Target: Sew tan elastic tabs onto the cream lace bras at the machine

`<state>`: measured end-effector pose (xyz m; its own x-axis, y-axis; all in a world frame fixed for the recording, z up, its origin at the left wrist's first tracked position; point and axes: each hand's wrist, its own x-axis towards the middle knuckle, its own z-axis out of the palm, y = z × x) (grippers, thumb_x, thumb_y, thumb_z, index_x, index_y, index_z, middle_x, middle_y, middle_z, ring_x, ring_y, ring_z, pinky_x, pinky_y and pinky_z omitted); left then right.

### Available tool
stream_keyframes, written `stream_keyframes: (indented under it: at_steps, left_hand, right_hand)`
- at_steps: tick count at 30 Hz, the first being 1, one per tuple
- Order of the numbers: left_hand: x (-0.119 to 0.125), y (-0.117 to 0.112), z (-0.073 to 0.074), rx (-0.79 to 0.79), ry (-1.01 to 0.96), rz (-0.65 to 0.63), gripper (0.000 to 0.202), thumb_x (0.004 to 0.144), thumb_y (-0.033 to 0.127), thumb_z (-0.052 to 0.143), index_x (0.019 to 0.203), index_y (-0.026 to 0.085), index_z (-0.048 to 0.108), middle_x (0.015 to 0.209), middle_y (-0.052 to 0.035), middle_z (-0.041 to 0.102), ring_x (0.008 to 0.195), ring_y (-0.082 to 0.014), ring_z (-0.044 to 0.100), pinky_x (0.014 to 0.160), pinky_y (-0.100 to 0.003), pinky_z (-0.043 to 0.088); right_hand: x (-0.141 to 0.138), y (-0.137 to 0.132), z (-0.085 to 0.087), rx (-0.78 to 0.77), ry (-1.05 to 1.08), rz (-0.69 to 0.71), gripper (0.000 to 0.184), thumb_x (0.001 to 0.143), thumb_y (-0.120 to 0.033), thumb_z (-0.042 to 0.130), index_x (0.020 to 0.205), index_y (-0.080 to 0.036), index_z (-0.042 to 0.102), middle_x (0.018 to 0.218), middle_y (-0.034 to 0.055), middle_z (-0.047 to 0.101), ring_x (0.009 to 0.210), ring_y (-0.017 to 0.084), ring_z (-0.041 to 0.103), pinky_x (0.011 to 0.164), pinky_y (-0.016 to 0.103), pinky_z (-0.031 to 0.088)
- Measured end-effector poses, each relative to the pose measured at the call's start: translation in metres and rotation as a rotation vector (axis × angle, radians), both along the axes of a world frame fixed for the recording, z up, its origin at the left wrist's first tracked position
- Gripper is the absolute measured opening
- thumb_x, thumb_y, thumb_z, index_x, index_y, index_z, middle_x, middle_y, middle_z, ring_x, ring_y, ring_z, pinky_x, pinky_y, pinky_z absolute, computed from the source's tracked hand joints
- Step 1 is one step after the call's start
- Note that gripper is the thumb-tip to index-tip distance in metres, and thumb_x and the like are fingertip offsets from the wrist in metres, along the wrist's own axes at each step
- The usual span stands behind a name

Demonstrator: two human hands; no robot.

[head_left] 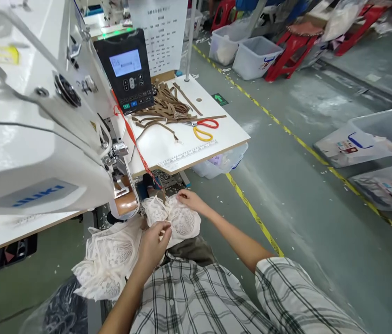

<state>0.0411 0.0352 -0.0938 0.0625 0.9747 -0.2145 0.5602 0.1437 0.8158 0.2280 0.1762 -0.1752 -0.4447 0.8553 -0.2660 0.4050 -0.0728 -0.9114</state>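
Observation:
A white lace bra lies across my lap, its two cups facing up. My left hand is at its lower left edge, thumb and fingertips pinched together on the lace. At the upper right edge of the right cup, my right hand has its fingers curled in on the fabric. Left of my left wrist is a heap of more white lace bras. The sewing machine's rounded arm end is just above and left of the bra.
A white sewing machine with a control panel fills the left. On the white table lie brown straps and scissors with red and yellow handles. Clear plastic bins and red stools stand on the floor.

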Motion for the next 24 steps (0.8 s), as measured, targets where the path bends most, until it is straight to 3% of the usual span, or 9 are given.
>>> stream_keyframes:
  at_steps: [3,5,7,10,13,15,17,20,24]
  left_hand:
    - [0.005,0.014,0.002,0.113,-0.015,0.102,0.04,0.091,0.041,0.052,0.123,0.018,0.055,0.129,-0.0142,0.058,0.128,-0.0273,0.048,0.104,-0.042,0.04]
    - [0.007,0.022,0.005,0.041,-0.131,0.103,0.036,0.091,0.048,0.053,0.11,0.017,0.059,0.11,-0.0102,0.062,0.114,-0.026,0.055,0.096,-0.038,0.044]
    - [0.004,0.024,0.01,-0.091,-0.24,0.066,0.038,0.093,0.053,0.048,0.082,0.018,0.057,0.078,-0.0024,0.057,0.082,-0.0195,0.057,0.075,-0.03,0.046]
    - [-0.005,0.015,0.026,-0.155,-0.274,0.073,0.046,0.094,0.056,0.045,0.069,0.018,0.049,0.064,0.0024,0.045,0.064,-0.0138,0.047,0.061,-0.025,0.039]
    - [-0.017,0.001,0.047,-0.219,-0.385,0.092,0.04,0.091,0.056,0.053,0.08,0.017,0.055,0.071,0.0019,0.049,0.068,-0.0134,0.047,0.064,-0.024,0.039]
    - [-0.024,-0.006,0.059,-0.248,-0.439,0.092,0.041,0.089,0.057,0.056,0.078,0.017,0.056,0.07,0.0018,0.048,0.065,-0.0128,0.044,0.062,-0.024,0.037]
    - [-0.031,-0.01,0.068,-0.232,-0.441,0.117,0.044,0.087,0.059,0.057,0.073,0.017,0.056,0.067,0.0015,0.047,0.063,-0.0128,0.042,0.06,-0.024,0.036]
    - [-0.038,-0.012,0.079,-0.178,-0.438,0.24,0.046,0.084,0.062,0.058,0.072,0.018,0.058,0.066,0.0006,0.049,0.063,-0.0142,0.044,0.058,-0.024,0.037]
    - [-0.036,-0.012,0.1,0.037,-0.315,0.362,0.039,0.083,0.057,0.062,0.072,0.02,0.063,0.072,-0.0022,0.057,0.069,-0.0181,0.053,0.063,-0.028,0.044]
  right_hand:
    - [-0.008,-0.02,0.042,-0.023,0.121,0.086,0.034,0.092,-0.048,0.046,0.085,-0.017,0.058,0.069,-0.0009,0.057,0.064,0.012,0.051,0.063,0.026,0.042]
    - [-0.012,-0.027,0.067,-0.042,0.194,0.179,0.035,0.095,-0.048,0.043,0.088,-0.018,0.059,0.072,-0.0008,0.06,0.063,0.011,0.052,0.062,0.025,0.043]
    - [-0.013,-0.018,0.084,0.042,0.18,0.226,0.034,0.098,-0.046,0.041,0.094,-0.018,0.06,0.076,0.0003,0.063,0.063,0.011,0.054,0.061,0.024,0.045]
    - [-0.007,0.037,0.101,0.449,-0.079,0.078,0.03,0.099,-0.029,0.038,0.113,-0.016,0.061,0.097,0.008,0.066,0.086,0.017,0.06,0.078,0.031,0.048]
    - [0.002,0.122,0.117,0.654,-0.213,-0.041,0.042,0.091,-0.009,0.039,0.128,-0.012,0.058,0.133,0.0192,0.051,0.121,0.027,0.046,0.102,0.047,0.035]
    - [0.006,0.169,0.131,0.699,-0.227,0.018,0.033,0.086,-0.006,0.047,0.111,-0.012,0.068,0.136,0.0189,0.05,0.125,0.03,0.041,0.107,0.049,0.029]
    - [0.006,0.194,0.145,0.731,-0.226,0.104,0.016,0.082,-0.008,0.057,0.086,-0.013,0.071,0.128,0.018,0.057,0.122,0.03,0.042,0.107,0.048,0.028]
    - [-0.006,0.182,0.161,0.762,-0.192,0.193,0.007,0.081,-0.016,0.064,0.075,-0.014,0.067,0.114,0.016,0.063,0.113,0.028,0.049,0.104,0.045,0.032]
    - [-0.03,0.09,0.167,0.725,-0.099,0.166,0.018,0.097,-0.028,0.045,0.1,-0.016,0.059,0.095,0.0094,0.064,0.086,0.019,0.057,0.082,0.037,0.046]
